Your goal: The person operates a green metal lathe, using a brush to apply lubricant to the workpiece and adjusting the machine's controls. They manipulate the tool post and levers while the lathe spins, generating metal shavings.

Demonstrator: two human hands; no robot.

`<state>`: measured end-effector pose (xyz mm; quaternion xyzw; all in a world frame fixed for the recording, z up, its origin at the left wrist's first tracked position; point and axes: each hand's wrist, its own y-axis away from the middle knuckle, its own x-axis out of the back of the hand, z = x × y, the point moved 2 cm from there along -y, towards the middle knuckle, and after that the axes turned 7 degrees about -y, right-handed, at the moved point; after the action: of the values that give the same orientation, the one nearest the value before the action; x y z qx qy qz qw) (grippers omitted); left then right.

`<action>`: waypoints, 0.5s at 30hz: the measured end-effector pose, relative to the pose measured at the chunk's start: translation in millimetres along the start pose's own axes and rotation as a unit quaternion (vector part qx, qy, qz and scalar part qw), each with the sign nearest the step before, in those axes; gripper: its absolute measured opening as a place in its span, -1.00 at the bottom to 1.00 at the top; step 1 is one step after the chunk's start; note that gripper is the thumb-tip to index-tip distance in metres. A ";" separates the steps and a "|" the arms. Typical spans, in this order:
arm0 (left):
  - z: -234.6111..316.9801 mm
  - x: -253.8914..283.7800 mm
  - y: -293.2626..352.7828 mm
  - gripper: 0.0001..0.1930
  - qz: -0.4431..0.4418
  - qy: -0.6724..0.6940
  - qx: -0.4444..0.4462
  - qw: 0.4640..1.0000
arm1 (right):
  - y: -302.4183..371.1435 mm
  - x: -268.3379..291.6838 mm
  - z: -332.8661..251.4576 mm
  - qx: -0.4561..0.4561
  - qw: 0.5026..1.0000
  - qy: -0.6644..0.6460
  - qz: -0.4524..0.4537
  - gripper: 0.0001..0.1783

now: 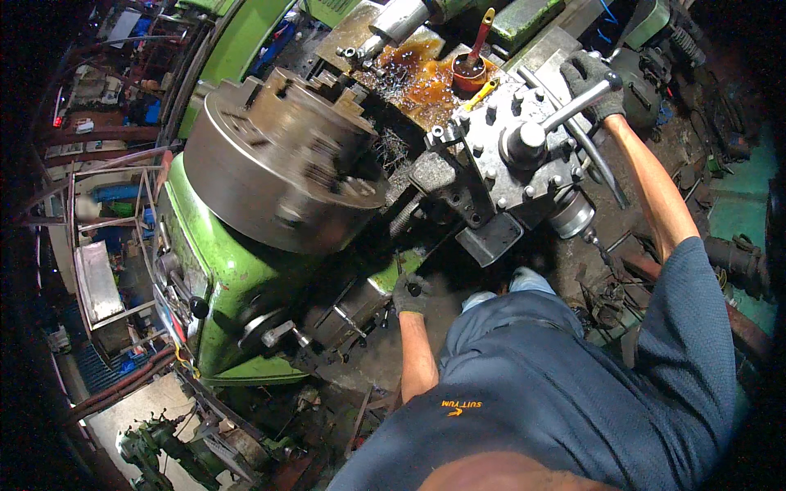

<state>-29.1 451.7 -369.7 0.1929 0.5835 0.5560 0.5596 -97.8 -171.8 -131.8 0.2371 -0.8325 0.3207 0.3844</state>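
A green lathe [229, 282] fills the space ahead of you and to the left of both your hands. Its large round chuck [258, 200] sits up and to the left of your left hand, the face blurred. The square bolted tool post [495, 159] stands just left of and below your right hand, and a cylindrical metal holder [571, 217] juts from it, below that hand. Your gloved right hand [584, 74] is partly closed, fingers curled, at the outer end of the tool post's clamping lever [577, 106]; the lever crosses in front of the glove, so you cannot tell how firmly it is gripped. Your gloved left hand [408, 303] is well apart from it, nearer your body, its fingers bent in at a black knob [413, 289]; whether they close fully around it cannot be told. Left of your right hand, beyond the tool post, a red cup [468, 80] stands among oily metal chips [409, 69], with a red-handled brush [483, 37] leaning in it.
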 end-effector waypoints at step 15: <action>0.7 9.0 -6.9 -0.79 -0.009 0.035 0.034 0.999 | 0.7 2.3 -2.3 -0.013 1.000 0.006 -0.010 -0.69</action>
<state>-28.4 457.5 -379.4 0.1873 0.6230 0.5370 0.5370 -98.5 -170.0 -129.0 0.2383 -0.8318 0.3074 0.3960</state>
